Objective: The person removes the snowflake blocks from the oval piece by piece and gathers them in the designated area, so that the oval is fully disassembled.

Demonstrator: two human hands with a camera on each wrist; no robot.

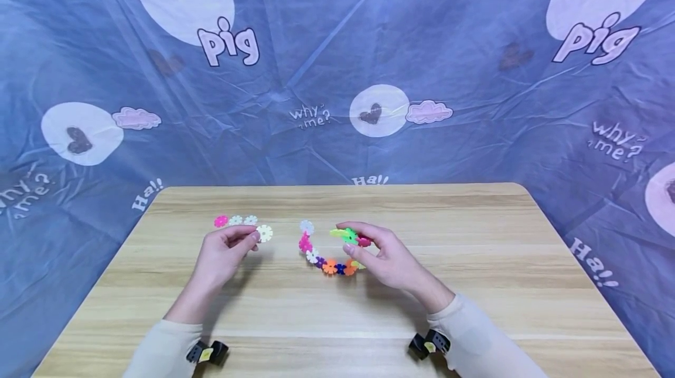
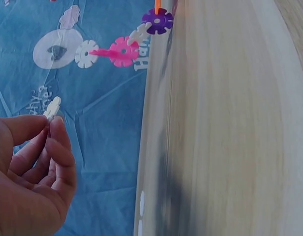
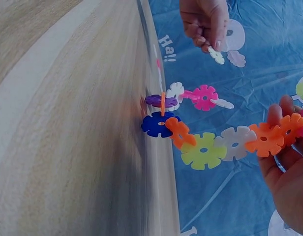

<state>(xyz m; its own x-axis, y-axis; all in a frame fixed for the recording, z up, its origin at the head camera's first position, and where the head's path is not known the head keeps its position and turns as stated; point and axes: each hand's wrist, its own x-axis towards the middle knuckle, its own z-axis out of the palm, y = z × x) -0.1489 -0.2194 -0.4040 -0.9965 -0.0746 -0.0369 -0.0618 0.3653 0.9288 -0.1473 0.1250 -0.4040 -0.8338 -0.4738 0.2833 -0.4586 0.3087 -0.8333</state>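
My left hand pinches a single cream-white snowflake disc between thumb and index finger, held up by its edge. In my right hand I hold one end of a chain of interlocked snowflake discs. Green and yellow discs show between that thumb and fingers. From there the chain sags in a curve through orange, dark blue, purple, white and pink, up to a whitish disc at its free end. In the right wrist view, an orange disc lies against the right fingers. The two hands are apart.
Loose discs, a pink one and white ones, lie on the wooden table just beyond the left hand. A blue printed cloth hangs behind the table and down its sides. Both wrists wear small black cameras.
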